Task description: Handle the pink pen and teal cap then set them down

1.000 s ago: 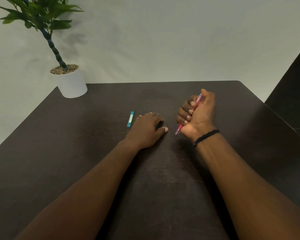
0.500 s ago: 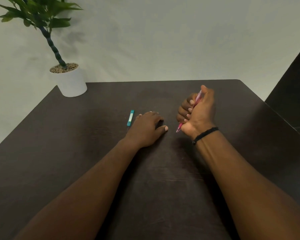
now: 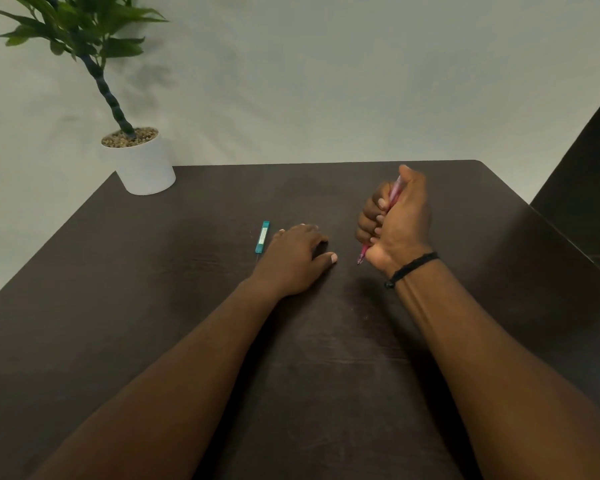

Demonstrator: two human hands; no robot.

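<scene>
the dark brown wooden surface (image 3: 326, 375) lies bare ahead of both hands up to its far edge, with a white round plant pot (image 3: 146, 168) at the far left corner. the right hand (image 3: 395, 223) is fisted around the slim pink pen (image 3: 394, 192), tip down just above the surface. the left hand (image 3: 291, 258) rests flat and empty, fingers loosely spread, the small teal cap (image 3: 262, 237) lying just left of it; most of the pen is hidden inside the fist.

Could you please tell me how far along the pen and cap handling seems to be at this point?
Looks done: the teal cap lies on the table, apart from the pen. In hand: the right hand has the pink pen in a fist grip, tip pointing down. The left hand rests flat beside the cap, holding nothing. Left: setting the pen down.
</scene>
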